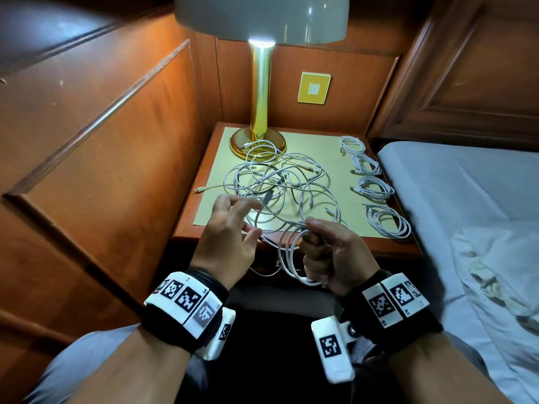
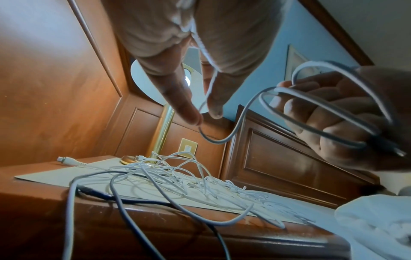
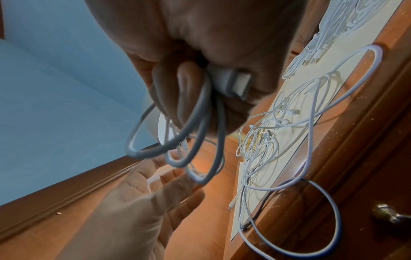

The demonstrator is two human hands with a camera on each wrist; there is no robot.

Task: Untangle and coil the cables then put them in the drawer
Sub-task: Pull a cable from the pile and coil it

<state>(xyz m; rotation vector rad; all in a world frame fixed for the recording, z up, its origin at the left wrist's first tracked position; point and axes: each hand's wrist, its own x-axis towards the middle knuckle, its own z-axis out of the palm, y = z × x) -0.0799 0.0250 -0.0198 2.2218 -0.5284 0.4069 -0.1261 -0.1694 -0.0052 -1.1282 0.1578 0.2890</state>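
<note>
Gripping the half-wound white cable coil (image 1: 291,258) in our right hand (image 1: 335,258), we pinch its free strand leftward with left hand (image 1: 226,243) fingertips (image 2: 195,117).

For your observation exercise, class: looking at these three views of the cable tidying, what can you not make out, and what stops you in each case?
- Drawer: head view, front hidden behind the hands and coil; right wrist view shows only a knob.
- Number of cables in the tangle: strands overlap in every view.
- Left hand grip: fingertips blurred in the left wrist view.
- Lamp: shade cut off by the head view's top edge.
</note>
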